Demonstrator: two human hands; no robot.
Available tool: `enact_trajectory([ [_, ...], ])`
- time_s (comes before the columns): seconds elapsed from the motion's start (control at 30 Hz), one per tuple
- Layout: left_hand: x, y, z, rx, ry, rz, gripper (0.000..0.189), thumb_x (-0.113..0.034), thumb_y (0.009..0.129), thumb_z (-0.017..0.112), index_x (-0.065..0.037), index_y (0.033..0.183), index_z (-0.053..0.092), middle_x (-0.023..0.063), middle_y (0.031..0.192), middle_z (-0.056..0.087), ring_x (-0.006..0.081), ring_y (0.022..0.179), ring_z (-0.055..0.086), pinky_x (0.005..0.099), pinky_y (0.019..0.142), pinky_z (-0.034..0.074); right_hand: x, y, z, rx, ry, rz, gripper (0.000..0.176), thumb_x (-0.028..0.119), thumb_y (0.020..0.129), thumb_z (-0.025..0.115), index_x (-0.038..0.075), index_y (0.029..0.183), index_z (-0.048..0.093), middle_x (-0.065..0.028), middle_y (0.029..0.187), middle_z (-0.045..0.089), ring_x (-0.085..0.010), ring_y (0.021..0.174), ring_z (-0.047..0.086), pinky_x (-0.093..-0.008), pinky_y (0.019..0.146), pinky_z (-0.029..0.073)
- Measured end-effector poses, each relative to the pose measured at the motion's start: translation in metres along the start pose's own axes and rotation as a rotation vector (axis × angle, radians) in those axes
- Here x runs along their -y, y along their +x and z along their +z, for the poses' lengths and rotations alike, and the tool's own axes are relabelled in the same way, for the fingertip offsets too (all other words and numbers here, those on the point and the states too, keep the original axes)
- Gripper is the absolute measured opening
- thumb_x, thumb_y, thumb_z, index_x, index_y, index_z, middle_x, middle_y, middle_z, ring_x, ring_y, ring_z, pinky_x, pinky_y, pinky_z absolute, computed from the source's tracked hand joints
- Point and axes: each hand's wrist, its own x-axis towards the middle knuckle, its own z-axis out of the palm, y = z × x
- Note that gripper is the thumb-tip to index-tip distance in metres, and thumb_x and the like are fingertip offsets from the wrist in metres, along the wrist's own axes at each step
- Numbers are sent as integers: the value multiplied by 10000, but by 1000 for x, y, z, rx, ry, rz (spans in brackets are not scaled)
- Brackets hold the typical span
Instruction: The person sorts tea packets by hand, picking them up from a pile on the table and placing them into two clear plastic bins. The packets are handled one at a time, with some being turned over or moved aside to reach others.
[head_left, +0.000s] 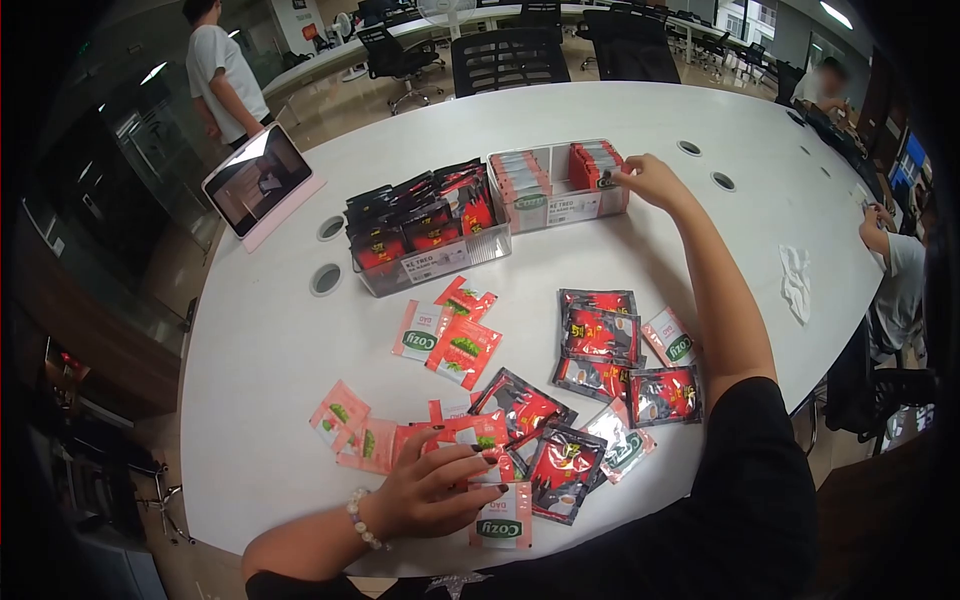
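Observation:
My right hand (655,183) is at the right end of a clear divided box (575,209), its thumb and fingers closed at the edge of the red tea sachets (596,163) standing there. More Cozy tea sachets fill the box's left compartment. Close to me, my left hand (432,488) rests with fingers spread over loose tea sachets, beside a Cozy sachet (501,517). Black-and-red coffee sachets (566,472) lie just right of it. Another pile of coffee sachets (601,336) is spread below my right forearm, mixed with a few tea sachets (668,336).
A second clear box (440,264), packed with black-and-red sachets, adjoins the first. On the left stands a tablet (263,180) in a pink case. Cable holes (326,280) pierce the white table. A crumpled tissue (796,283) lies right. People are at the back left and right side.

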Motion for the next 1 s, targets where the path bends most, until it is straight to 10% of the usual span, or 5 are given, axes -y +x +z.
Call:
enact_trajectory([
  [0.27,0,0,-1,11,6,3,354,-178,695,726,-231,1033,637,7,1138,553,175,1048,553,475,994,340,84,-38,-12,-321,-138,-354,266,314,835,628,67,933,610,-112,900,598,-282,895,591,-392,738,475],
  [0.43,-1,1,-1,-13,11,12,301,-157,737,694,-221,1027,643,11,1152,560,165,1060,550,466,983,344,182,-112,10,540,201,-688,296,279,808,684,87,1029,635,-105,956,642,-240,903,619,-371,774,500],
  [0.7,-1,1,-2,-7,-28,19,272,-131,761,662,-190,1026,646,16,1162,563,166,1059,550,479,951,367,227,-112,121,407,-224,-1346,442,200,694,758,140,1099,592,-65,1163,564,-258,994,589,-429,755,495],
  [1.0,1,0,-2,-6,-17,50,278,-140,744,671,-194,1015,647,19,1145,561,177,1059,550,485,944,380,275,-85,119,1125,-441,-973,567,119,612,773,146,1122,528,-60,1083,568,-265,1096,515,-412,862,455],
])
